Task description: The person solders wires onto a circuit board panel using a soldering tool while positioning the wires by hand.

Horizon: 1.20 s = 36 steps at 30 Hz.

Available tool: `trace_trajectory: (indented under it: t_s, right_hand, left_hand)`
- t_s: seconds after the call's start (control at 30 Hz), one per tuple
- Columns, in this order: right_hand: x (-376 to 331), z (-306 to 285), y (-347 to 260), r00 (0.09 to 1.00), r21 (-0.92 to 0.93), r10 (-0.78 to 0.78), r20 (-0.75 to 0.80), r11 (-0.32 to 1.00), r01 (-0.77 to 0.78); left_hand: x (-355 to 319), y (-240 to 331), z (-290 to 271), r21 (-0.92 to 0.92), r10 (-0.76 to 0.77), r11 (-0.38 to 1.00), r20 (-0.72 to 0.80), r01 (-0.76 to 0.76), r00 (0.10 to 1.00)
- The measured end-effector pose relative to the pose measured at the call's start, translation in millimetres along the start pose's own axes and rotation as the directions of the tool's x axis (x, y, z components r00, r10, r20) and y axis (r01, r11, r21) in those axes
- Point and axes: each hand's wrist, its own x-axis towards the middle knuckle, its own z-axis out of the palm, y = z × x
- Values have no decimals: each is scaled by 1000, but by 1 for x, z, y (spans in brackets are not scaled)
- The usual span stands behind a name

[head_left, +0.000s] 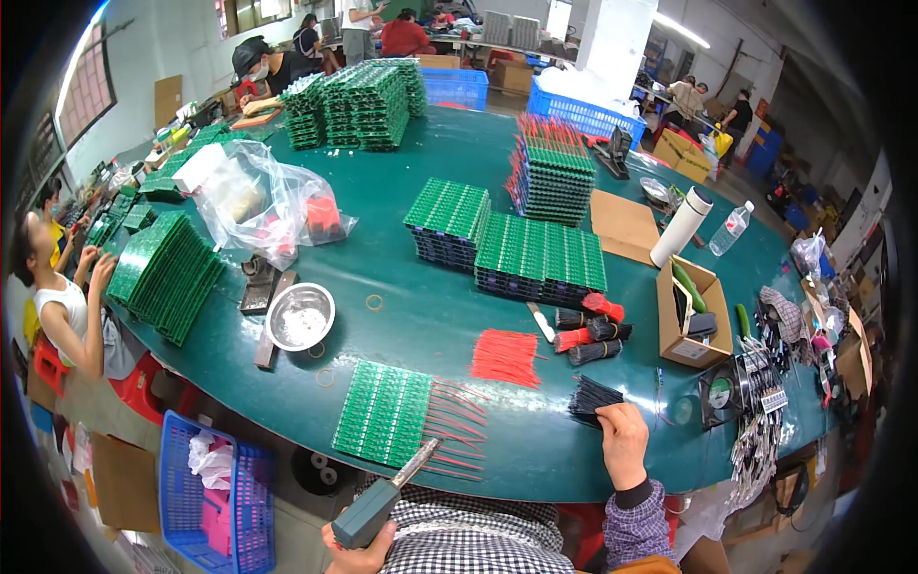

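Note:
My left hand (361,553) is closed round the blocky dark grey-green handle of a soldering iron (382,502). Its metal tip points at the lower right corner of a green circuit board panel (382,411); whether it touches I cannot tell. A row of red wires (457,426) sticks out from the panel's right edge. Over to the right, my right hand (623,435) has its fingers pinched at the near end of a pile of black wires (595,396). A loose pile of red wires (506,358) lies between the panel and that hand.
Stacked circuit boards (540,256) stand mid-table, with tied wire bundles (598,330) nearer me. A metal bowl (300,316) and plastic bag (273,201) are at left. A cardboard box (693,316), white flask (681,227) and bottle (732,228) stand right. Co-workers sit around.

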Motion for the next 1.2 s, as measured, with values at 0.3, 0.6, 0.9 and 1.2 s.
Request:
trace_trajectory:
  t_s: [0.3, 0.6, 0.9, 1.2]
  right_hand:
    - [11, -4, -1, 986, -215, -167, -14, 963, 161]
    - [59, -4, -72, 815, -128, -496, 299, 826, 549]
    - [79, 30, -112, 499, -142, -580, 644, 550, 823]
    - [88, 39, -126, 453, -223, -555, 698, 433, 873]
  left_hand:
    - [-2, -4, -5, -17, -99, 995, 13, 99, 995]
    - [5, 9, -10, 77, -162, 982, -111, 171, 981]
    - [3, 1, -18, 90, -182, 977, -98, 191, 978]
    - [16, -12, -18, -31, -254, 967, -167, 252, 953]
